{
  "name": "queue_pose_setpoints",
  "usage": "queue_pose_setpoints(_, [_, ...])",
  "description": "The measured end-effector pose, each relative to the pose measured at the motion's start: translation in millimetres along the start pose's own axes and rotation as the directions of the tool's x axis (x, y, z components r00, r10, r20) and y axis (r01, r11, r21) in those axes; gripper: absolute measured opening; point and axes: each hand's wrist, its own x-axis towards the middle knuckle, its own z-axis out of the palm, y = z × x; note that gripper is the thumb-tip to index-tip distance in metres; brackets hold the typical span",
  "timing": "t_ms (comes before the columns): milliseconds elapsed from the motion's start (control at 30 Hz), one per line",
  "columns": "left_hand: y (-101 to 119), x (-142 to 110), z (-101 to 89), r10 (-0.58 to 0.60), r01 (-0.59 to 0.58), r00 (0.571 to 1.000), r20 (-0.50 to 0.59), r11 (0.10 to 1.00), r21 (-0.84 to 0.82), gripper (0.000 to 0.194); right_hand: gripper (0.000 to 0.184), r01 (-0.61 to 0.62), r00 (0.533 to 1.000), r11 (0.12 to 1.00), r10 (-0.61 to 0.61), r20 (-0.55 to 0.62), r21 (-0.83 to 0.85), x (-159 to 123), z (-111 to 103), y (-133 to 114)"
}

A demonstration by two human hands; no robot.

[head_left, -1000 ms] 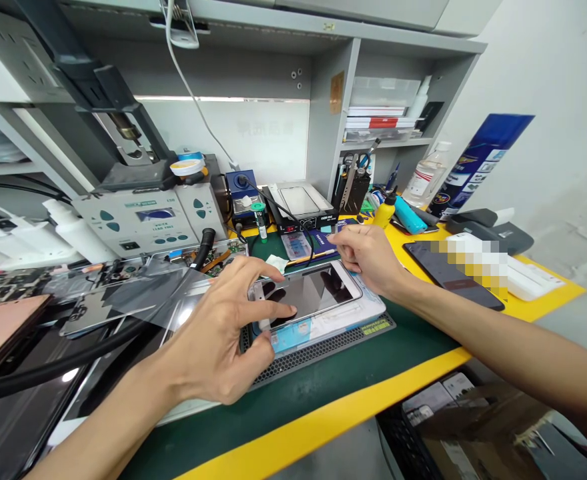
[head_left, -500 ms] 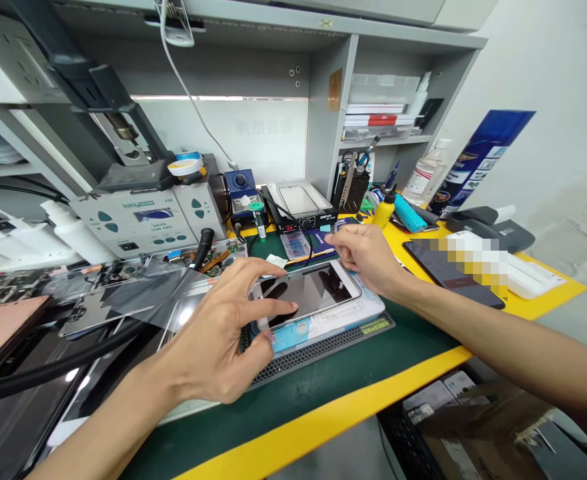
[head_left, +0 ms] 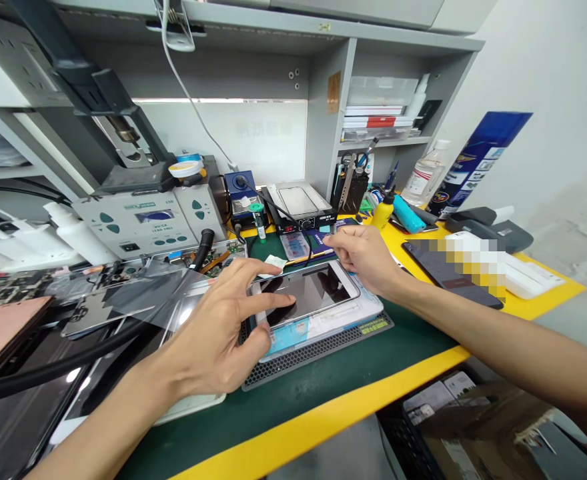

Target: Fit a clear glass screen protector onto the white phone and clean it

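A white-framed phone with a dark, glossy screen lies on a white and light-blue pad, above a grey perforated mat. My left hand spans the phone's left end. Its index fingertip presses on the screen, and the thumb is at the near left corner. Another finger stretches over the far edge. My right hand is closed in a pinch just beyond the phone's far right corner. A tiny grey tip shows at its fingers, too small to name.
A hot-air station with a black hose stands behind on the left, near loose phone parts. A small heating plate, a tool holder and a yellow bottle are at the back. A dark phone lies right.
My left thumb has shifted slightly at the phone's near left corner, and its index finger has drawn back a little. My right hand stays pinched in nearly the same spot.
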Motion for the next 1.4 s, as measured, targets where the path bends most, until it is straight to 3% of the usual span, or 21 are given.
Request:
queue_pose_setpoints(467, [-5.8,-0.5,2.0,-0.052,0.053,0.998,-0.018,0.996,0.078,0.046,0.042,0.016,1.000,0.999,-0.015,0.018,-0.048,-1.0,-0.2,0.0])
queue_pose_setpoints(1400, [-8.6,-0.2,2.6,-0.145,0.145,0.989,0.011,0.989,0.016,0.045,0.041,0.022,1.000,0.998,-0.021,0.022,-0.064,-1.8,0.3,-1.0])
